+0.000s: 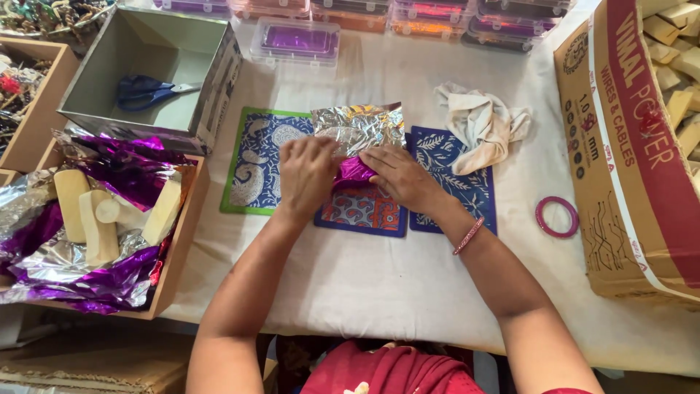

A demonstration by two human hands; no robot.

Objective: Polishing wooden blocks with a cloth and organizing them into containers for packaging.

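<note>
My left hand [306,174] and my right hand [399,175] meet over a small object wrapped in purple foil [353,172], both gripping it. A sheet of silver foil [361,125] spreads out behind the hands, its near edge under my fingers. Beneath lie patterned mats: a green-edged blue one [255,164], a red and blue one [362,211] and a dark blue one [467,186]. What is inside the purple foil is hidden.
A wooden tray [175,255] at left holds pale wooden blocks [95,215] and purple-silver foil. A grey box [211,95] holds blue scissors [146,93]. A white cloth [481,124], a pink bangle [557,217], a large carton [620,160] and clear plastic boxes [295,40] surround the mats.
</note>
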